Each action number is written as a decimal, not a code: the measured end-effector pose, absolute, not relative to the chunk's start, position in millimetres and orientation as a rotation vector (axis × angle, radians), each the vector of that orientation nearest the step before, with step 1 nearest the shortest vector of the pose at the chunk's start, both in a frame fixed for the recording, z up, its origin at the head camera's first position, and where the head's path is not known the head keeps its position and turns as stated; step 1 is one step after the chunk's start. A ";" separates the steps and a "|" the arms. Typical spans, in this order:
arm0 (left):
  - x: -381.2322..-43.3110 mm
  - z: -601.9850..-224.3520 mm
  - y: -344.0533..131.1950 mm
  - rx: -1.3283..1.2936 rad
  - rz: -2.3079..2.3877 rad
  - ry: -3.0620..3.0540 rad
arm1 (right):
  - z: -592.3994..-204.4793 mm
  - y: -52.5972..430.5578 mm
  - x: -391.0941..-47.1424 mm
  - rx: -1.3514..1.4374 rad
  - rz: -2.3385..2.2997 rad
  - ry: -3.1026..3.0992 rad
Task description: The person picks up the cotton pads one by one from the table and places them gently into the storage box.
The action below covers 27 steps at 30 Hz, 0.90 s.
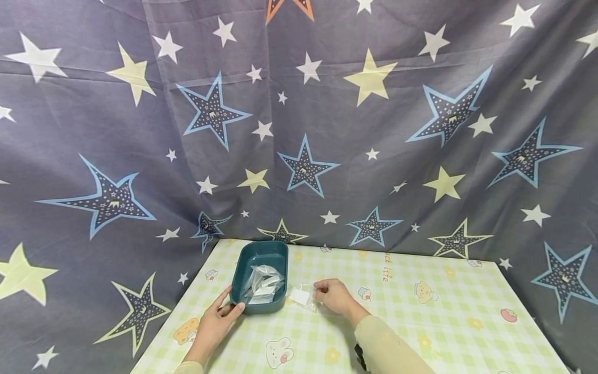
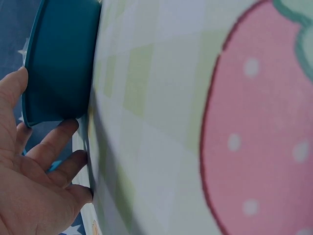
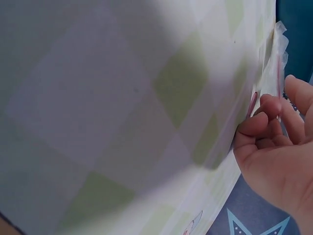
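Note:
A dark teal plastic bin (image 1: 237, 259) stands at the table's back left, holding several clear plastic bags (image 1: 263, 283) with white pieces inside. Spread around the bin's near-left corner, my left hand (image 1: 218, 322) touches it with fairly straight fingers, thumb against the near side. The left wrist view shows the thumb at the rim of the bin (image 2: 61, 63) and another fingertip low by its base. To the right of the bin lies one more clear plastic bag (image 1: 299, 296) with a white piece in it. My right hand (image 1: 337, 297) pinches its right edge; the bag (image 3: 274, 73) rises past the fingertips in the right wrist view.
A green-and-white checked cloth (image 1: 397, 332) with printed cartoon figures covers the table. Behind it and along the sides hangs a dark grey curtain (image 1: 327, 182) printed with stars. The bin stands near the table's left edge.

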<state>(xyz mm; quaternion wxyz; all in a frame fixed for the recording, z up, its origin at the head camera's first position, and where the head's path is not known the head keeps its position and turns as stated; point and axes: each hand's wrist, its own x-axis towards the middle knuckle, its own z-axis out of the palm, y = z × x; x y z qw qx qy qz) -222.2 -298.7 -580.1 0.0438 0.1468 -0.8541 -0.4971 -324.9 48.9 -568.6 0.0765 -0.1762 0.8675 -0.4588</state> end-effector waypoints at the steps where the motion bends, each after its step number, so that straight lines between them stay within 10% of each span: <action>1: -222.1 -580.0 -298.7 0.444 -1.517 -2.613 | -568.0 49.1 -324.6 -0.529 -1.376 2.608; 27: -221.8 -578.5 -298.7 0.421 -1.505 -2.637 | -557.9 64.4 -329.5 -0.518 -1.446 2.615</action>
